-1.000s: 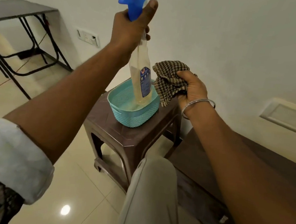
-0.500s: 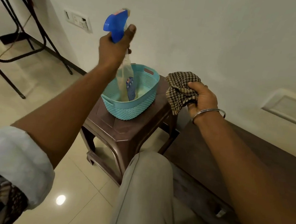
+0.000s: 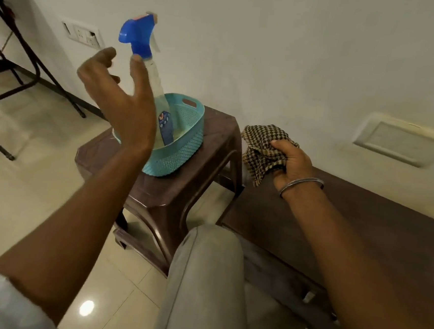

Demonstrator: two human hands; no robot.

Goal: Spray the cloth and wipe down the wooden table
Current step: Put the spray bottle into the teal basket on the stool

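A clear spray bottle (image 3: 150, 70) with a blue trigger head stands leaning in a teal basket (image 3: 183, 147) on a brown plastic stool (image 3: 178, 200). My left hand (image 3: 119, 96) is just in front of the bottle's neck, fingers spread, no longer gripping it. My right hand (image 3: 290, 163), with a metal bangle on the wrist, is shut on a bunched brown checked cloth (image 3: 263, 145), held above the left end of the dark wooden table (image 3: 363, 231) along the wall.
My grey-trousered knee (image 3: 204, 282) sits between stool and table. A black metal-framed table (image 3: 7, 46) stands at the far left on the tiled floor. A wall socket (image 3: 81, 35) and a white wall plate (image 3: 401, 139) are on the wall.
My left hand lowered the spray bottle into the teal basket and let go of it, fingers now spread. My right hand with the cloth moved down toward the wooden table.
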